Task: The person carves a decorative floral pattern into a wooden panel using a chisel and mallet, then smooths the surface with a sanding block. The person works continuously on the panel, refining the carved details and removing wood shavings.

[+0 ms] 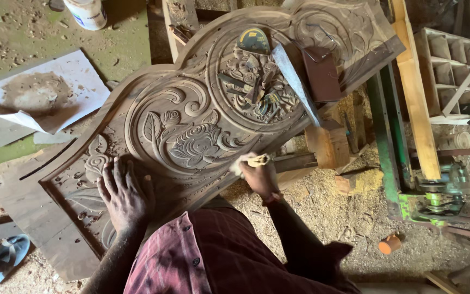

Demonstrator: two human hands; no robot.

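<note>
Carved wooden panel [202,117], frame centre: heavy, stiff; grip at edges | left hand [125,196] flat on it | right hand [258,173] clutching sandpaper [252,160]

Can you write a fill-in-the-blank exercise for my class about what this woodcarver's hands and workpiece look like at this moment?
1. The left hand lies flat on the carved wooden ______.
2. The right hand grips a crumpled piece of sandpaper at the panel's lower ______.
3. Chisels are piled on the panel's ______ medallion.
4. A white ______ stands on the floor at the top left.

Missing words: panel; edge; round; bucket
</note>
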